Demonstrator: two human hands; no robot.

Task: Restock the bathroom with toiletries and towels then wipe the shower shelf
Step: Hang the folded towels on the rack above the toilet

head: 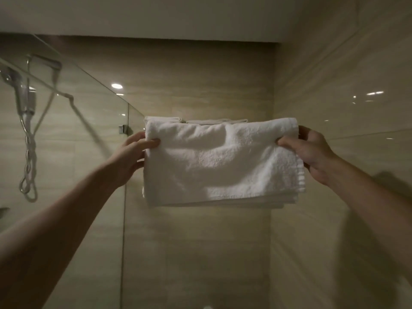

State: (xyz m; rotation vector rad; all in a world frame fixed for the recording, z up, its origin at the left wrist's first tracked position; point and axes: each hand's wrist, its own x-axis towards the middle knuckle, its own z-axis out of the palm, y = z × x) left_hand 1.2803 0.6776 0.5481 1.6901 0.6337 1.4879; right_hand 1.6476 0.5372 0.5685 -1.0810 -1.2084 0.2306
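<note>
White terry towel [220, 162], long axis level, pinched at its ends by my left hand [133, 153] and right hand [312, 152]; folded stack [200, 121] directly behind.

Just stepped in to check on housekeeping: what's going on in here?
A person holds a folded white towel up with both hands: the left hand grips its left edge, the right hand its right edge. More folded towels sit just behind its top edge, right of the glass shower screen.
</note>
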